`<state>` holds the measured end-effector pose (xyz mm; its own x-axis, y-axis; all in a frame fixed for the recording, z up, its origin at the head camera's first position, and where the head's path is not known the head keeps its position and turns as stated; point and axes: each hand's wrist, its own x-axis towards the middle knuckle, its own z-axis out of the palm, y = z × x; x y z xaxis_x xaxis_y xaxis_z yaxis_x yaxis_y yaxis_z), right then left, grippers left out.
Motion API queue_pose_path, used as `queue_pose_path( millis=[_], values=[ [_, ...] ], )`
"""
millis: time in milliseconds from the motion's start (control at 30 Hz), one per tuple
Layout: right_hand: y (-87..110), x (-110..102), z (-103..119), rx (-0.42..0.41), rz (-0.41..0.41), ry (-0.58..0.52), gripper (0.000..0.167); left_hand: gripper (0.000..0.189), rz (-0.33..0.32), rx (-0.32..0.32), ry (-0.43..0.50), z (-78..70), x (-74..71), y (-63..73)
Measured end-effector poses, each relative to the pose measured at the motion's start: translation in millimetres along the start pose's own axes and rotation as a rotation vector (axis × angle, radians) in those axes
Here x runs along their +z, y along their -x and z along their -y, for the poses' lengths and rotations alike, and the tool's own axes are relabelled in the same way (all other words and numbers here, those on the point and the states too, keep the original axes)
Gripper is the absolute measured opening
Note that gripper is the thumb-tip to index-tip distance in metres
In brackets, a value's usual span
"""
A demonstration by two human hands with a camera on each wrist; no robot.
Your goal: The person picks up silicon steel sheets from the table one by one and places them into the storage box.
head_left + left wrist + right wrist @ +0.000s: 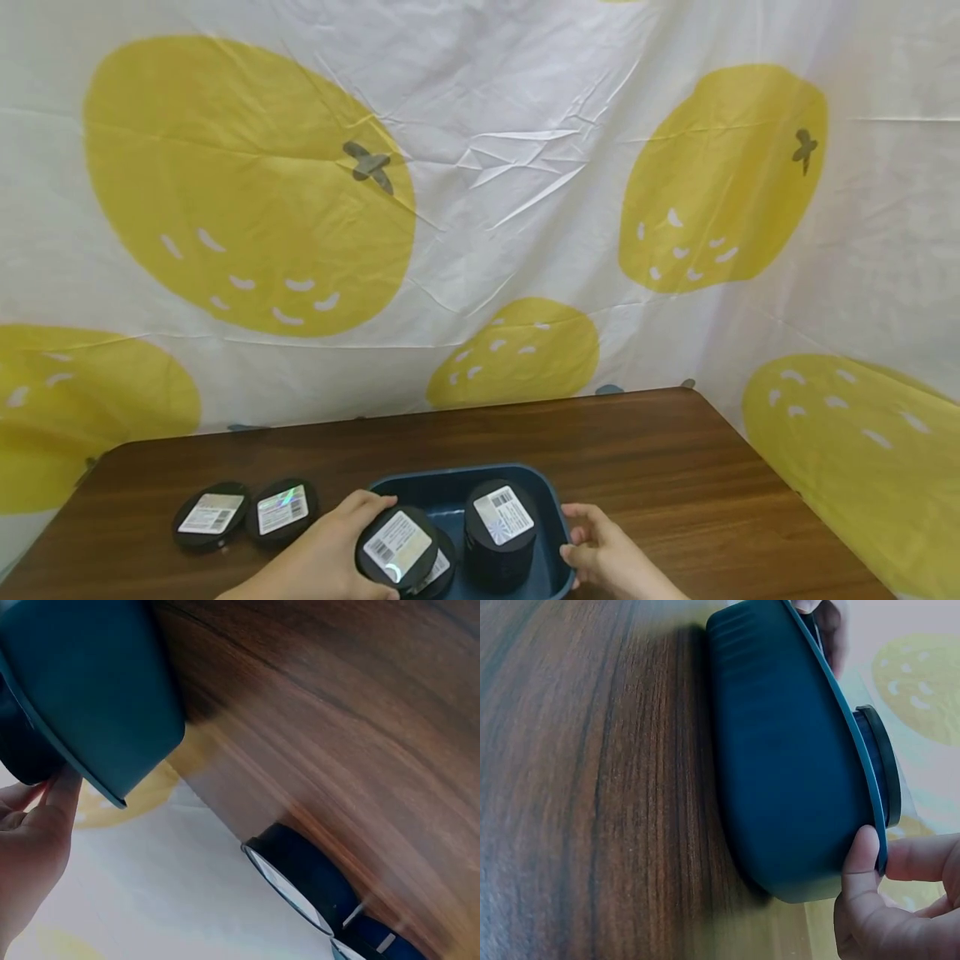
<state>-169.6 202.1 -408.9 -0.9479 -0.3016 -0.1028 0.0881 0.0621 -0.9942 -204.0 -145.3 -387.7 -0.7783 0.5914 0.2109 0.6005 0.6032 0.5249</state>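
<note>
A blue plastic bin (450, 482) stands on the table in front of me. My left hand (337, 542) grips a round black container (397, 546) with a white barcode label, at the bin's left side. Partly under it in the head view, another labelled black container (442, 571) shows inside the bin. A taller black cylinder (501, 554), a label on its top, stands in the right half of the bin. My right hand (892, 900) pinches the bin's right rim, with the thumb and a finger on either side of it.
Two more black round containers (212, 517) (282, 512) lie side by side, labels up, on the brown wooden table (637, 442) left of the bin. A white cloth (510, 208) with yellow fruit prints hangs behind the table and along its right side.
</note>
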Motion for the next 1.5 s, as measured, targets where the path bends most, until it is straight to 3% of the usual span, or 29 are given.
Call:
queue_pose_path(
  millis=[433,900,1200,1500],
  values=[
    [2.9,0,2,0.1,-0.038,-0.012,0.051,0.093,0.039,0.061,-0.012,0.2,8.1,-7.1],
    [2.0,-2,1,0.116,-0.002,-0.008,0.049,0.09,0.075,0.021,-0.026,-4.7,14.9,-12.2],
    [1.7,-4,2,0.124,0.024,-0.021,0.045,0.088,0.102,0.041,-0.037,-11.4,20.8,-16.8],
    [-0.7,-4,3,0.104,0.036,-0.023,0.042,0.092,0.179,-0.027,-0.012,-14.8,20.0,-20.9]
  ],
)
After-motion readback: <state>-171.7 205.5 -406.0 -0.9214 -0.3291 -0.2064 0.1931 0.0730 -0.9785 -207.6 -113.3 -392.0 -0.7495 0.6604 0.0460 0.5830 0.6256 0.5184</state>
